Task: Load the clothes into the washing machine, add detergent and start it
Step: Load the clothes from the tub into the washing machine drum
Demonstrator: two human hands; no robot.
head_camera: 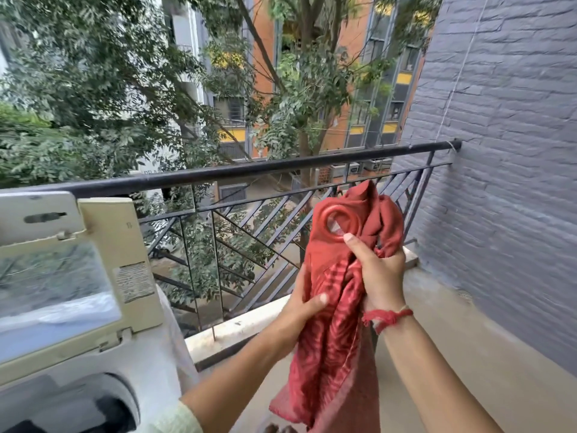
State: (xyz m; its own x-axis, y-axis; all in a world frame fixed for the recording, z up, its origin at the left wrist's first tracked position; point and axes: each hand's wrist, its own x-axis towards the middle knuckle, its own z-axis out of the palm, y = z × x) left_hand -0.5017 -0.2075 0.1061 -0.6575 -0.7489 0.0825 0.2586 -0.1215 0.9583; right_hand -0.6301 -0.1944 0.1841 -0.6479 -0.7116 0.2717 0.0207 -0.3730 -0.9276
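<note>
I hold a red patterned curtain (331,332) with a round eyelet ring near its top, bunched up in the air to the right of the washing machine. My left hand (299,310) grips its left side about halfway down. My right hand (379,273), with a red thread around the wrist, grips the gathered cloth just under the ring. The white top-loading washing machine (78,398) stands at the lower left with its lid (78,270) raised, and part of the drum opening shows at the bottom edge.
A black metal balcony railing (249,170) runs across behind the machine and the cloth. A grey brick wall (499,151) closes the right side. The beige balcony floor (452,354) lies below my arms. Trees and buildings stand beyond the railing.
</note>
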